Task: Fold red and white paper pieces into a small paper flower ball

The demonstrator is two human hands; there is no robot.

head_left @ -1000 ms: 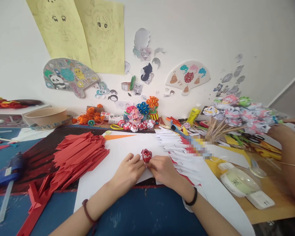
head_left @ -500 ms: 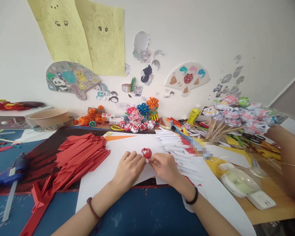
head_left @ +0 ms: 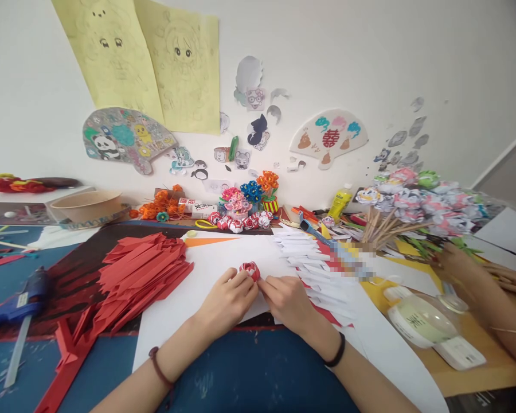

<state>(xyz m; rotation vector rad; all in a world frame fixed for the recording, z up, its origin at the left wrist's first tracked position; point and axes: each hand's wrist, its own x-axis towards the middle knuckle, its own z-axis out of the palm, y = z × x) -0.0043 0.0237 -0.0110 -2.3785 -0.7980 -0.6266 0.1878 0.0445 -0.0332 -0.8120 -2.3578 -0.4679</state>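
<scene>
I hold a small flower (head_left: pixel 250 271), red and white, with both hands, near the middle of my view and above the white paper (head_left: pixel 215 255). My left hand (head_left: pixel 229 299), at seven o'clock of the flower, has its fingers curled closed upon the lower edge. My right hand (head_left: pixel 289 301), at four o'clock, pinches it too, fingertips close together (what is beneath them stays hidden). At nine o'clock lie red strips (head_left: pixel 144 267); at three, white strips (head_left: pixel 307 264).

I saw a maroon cord bracelet (head_left: pixel 157 367) round the left wrist (head_left: pixel 174 351) and a black band (head_left: pixel 339 351) round the right wrist (head_left: pixel 325 338).
</scene>
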